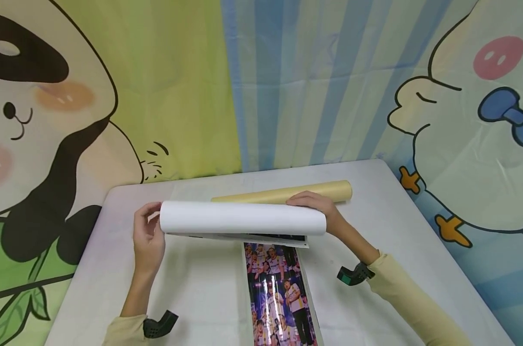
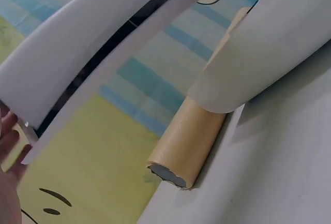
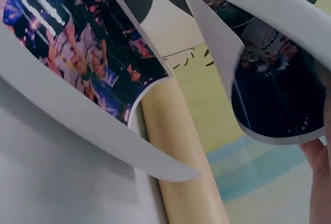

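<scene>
Poster (image 1: 244,218), left fingers (image 1: 147,209) and right fingers (image 1: 306,198) gripping its ends, white table (image 1: 205,288) below, cartoon-printed backdrop (image 1: 278,96) behind

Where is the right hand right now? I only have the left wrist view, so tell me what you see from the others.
Observer: The head view shows the right hand at the right end of the curled white sheet.
Operator: Is anything lying picture side up on the table?
Observer: Yes, a glossy photo print showing people in light shirts.
Operator: What's on the inside of the held sheet?
Observer: The right wrist view shows a mostly dark printed picture there.
</scene>
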A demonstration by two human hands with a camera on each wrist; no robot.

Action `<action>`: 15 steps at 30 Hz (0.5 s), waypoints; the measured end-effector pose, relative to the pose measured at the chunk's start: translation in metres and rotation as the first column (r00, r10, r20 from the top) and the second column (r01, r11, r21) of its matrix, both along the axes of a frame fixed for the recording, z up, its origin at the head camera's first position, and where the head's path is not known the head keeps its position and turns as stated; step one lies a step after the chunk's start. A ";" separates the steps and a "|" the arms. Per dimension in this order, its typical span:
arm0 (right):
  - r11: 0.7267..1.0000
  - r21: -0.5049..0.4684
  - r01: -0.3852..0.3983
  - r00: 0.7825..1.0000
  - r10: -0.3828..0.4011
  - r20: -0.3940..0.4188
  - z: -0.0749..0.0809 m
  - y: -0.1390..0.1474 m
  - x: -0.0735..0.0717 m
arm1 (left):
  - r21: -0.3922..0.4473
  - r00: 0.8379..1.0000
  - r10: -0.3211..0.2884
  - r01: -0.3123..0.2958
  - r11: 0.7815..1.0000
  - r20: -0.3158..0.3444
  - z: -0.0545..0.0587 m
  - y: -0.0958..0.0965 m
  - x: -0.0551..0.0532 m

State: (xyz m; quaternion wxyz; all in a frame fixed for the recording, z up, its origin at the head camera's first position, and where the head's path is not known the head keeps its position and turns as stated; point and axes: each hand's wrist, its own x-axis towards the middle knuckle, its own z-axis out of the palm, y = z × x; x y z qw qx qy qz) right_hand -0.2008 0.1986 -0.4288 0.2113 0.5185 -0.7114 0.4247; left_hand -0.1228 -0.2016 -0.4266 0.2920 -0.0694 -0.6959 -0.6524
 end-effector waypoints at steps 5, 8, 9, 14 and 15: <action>0.979 -0.131 -0.156 0.965 0.179 0.192 0.002 -0.002 0.003 | -0.077 0.971 -0.174 0.164 0.984 -0.165 -0.007 -0.004 -0.002; 0.947 -0.210 -0.244 0.895 0.303 0.327 0.009 -0.001 0.009 | -0.126 0.949 -0.260 0.240 0.963 -0.177 -0.009 -0.006 -0.003; 0.940 -0.232 -0.249 0.871 0.322 0.370 0.011 -0.001 0.011 | -0.134 0.940 -0.291 0.270 0.954 -0.179 -0.009 -0.006 -0.003; 0.942 -0.323 -0.094 0.739 0.283 0.611 -0.003 0.005 0.010 | -0.211 0.921 -0.357 0.322 0.923 -0.155 -0.008 -0.001 -0.003; 0.939 -0.342 -0.030 0.706 0.261 0.658 -0.014 0.008 0.007 | -0.238 0.924 -0.353 0.313 0.920 -0.149 -0.007 0.000 -0.003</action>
